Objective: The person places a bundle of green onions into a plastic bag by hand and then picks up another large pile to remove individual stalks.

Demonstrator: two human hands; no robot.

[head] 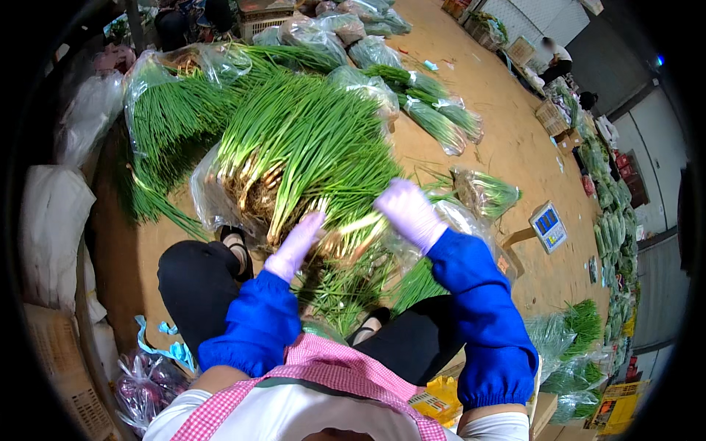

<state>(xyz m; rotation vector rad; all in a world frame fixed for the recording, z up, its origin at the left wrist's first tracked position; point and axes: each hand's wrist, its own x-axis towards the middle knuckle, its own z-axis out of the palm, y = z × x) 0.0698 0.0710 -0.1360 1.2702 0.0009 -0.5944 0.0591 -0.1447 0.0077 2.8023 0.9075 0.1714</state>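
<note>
A large heap of green onions [309, 132], with white stalks and brown tangled roots, lies before me on clear plastic. My right hand [411, 212], in a pale purple glove, is closed around a few green onion stalks [361, 225] at the heap's right side. Their pale lower ends point left, towards my other hand. My left hand [298, 245], gloved likewise, is at the heap's near edge beside the roots. Its fingers are partly hidden, so whether it grips a stalk is unclear. Loose green leaves and trimmings [347, 286] lie below, between my feet.
A digital scale display [549, 226] stands to the right. Bagged green onion bundles [436, 118] lie on the brown floor beyond the heap. More bagged onions [165, 110] are at the left. A bag of purple produce [146, 386] sits near my left side. Another person [556, 58] is far right.
</note>
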